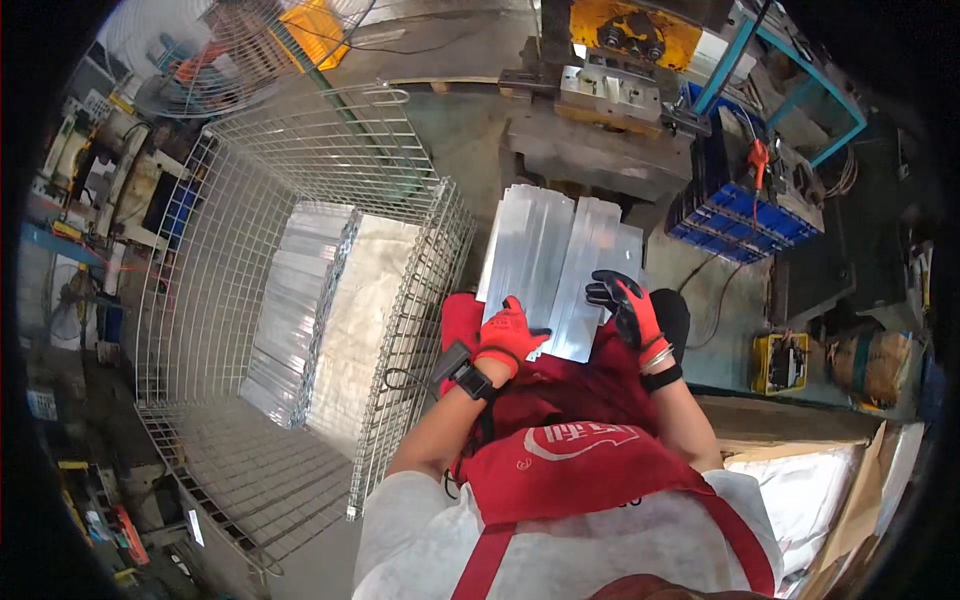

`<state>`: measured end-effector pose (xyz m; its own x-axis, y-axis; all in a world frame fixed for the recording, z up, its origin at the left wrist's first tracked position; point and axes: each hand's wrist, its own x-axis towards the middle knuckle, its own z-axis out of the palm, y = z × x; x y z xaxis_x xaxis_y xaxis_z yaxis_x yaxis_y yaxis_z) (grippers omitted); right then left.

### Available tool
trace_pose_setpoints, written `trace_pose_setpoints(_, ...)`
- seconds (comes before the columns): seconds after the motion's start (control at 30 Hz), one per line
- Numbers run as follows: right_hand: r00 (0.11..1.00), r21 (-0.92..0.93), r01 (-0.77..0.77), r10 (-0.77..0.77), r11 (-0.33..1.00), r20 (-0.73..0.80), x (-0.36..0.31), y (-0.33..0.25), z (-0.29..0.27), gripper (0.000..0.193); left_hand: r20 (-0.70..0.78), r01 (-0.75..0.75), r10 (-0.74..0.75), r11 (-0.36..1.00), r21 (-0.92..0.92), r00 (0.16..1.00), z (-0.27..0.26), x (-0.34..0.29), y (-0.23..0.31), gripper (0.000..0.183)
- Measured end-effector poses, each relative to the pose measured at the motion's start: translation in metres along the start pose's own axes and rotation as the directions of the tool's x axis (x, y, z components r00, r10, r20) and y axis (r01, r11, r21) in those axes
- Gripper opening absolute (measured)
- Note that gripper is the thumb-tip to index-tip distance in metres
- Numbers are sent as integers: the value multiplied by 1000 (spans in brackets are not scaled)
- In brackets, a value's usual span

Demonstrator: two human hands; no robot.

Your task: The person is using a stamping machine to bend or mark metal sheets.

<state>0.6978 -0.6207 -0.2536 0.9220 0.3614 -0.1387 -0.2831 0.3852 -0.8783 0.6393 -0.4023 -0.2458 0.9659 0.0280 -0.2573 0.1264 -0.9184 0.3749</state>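
Long silvery metal strips (537, 240) with lengthwise ridges lie in front of me, over my lap, with more pieces showing under them. On the near part of the left strip rests my left hand (510, 335) in a red glove with dark fingertips, its index finger and thumb spread apart. My right hand (624, 303), in a red glove with a black palm side, is beside the right edge of the right-hand strip (582, 285). Its fingers are apart and slightly bent, with nothing seen between them. I cannot tell whether it touches the strip.
A wire mesh basket (410, 345) at my left holds stacked metal strips (290, 310) and a pale sheet (362, 325). Ahead is a heavy machine (605, 150). Right are a blue crate (735, 215), a yellow bin (780, 362) and cardboard (860, 480). A large fan (205, 60) stands far left.
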Motion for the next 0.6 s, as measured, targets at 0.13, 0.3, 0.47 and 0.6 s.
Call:
trace_pose_setpoints(0.13, 992, -234, -120, 108, 965, -60, 2, 15, 7, 30, 20, 66, -67, 997, 40, 998, 0, 10, 1, 74)
trace_pose_setpoints(0.3, 981, -775, 186, -156, 604, 114, 4, 36, 42, 35, -190, 39, -11, 989, 143, 982, -5, 9, -18, 70)
trace_pose_setpoints(0.47, 992, -874, 119, -95, 471, 84, 3, 31, 55, 34, -300, 34, -151, 932, -362, 942, 14, 14, -97, 68)
trace_pose_setpoints(0.6, 984, -929, 180, -53, 322, 172, 0, 31, 56, 35, -42, 19, -46, 871, -492, 998, 30, 24, -117, 76)
